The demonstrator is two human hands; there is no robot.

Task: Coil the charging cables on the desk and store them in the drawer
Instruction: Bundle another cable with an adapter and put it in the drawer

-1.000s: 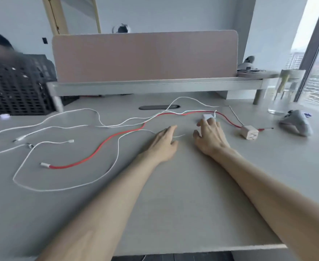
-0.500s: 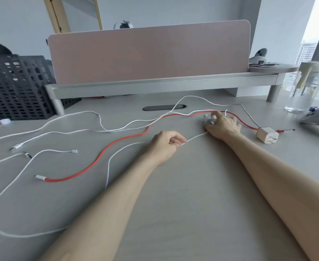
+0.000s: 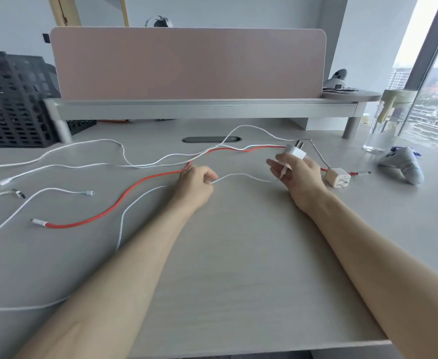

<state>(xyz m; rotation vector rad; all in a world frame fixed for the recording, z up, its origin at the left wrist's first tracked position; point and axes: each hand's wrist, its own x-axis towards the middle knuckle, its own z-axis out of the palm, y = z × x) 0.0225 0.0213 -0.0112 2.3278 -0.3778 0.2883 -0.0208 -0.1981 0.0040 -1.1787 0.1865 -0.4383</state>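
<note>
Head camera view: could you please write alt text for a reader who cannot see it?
Over a pale desk, the left hand pinches a white cable that runs to a white charger plug held by the right hand. A red cable and other white cables sprawl across the desk.

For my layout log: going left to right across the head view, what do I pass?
Black crate → left hand pinching the white cable → right hand holding the white charger → beige charger → grey game controller.
</note>
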